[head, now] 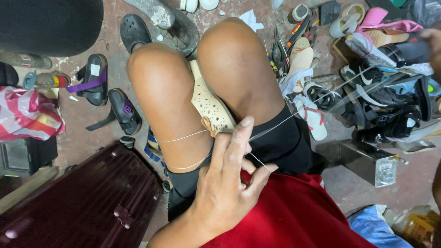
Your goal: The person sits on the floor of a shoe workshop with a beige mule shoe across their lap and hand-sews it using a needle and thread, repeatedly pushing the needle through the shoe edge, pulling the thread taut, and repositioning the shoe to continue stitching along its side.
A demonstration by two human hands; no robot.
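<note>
Head view: cream shoe wedged between the knees, long axis running 11 to 5 o'clock. Left hand pinches thread at its 5 o'clock end; thread stretches toward 2 o'clock, right hand barely visible, grip unclear.

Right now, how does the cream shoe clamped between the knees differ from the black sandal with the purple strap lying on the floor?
The cream shoe is pale, dotted with small holes and wedged between the knees; the black sandal is dark, smooth-soled and lies flat on the floor. A thread runs to the cream shoe by the left hand; the black sandal lies untouched. Both are footwear.
</note>
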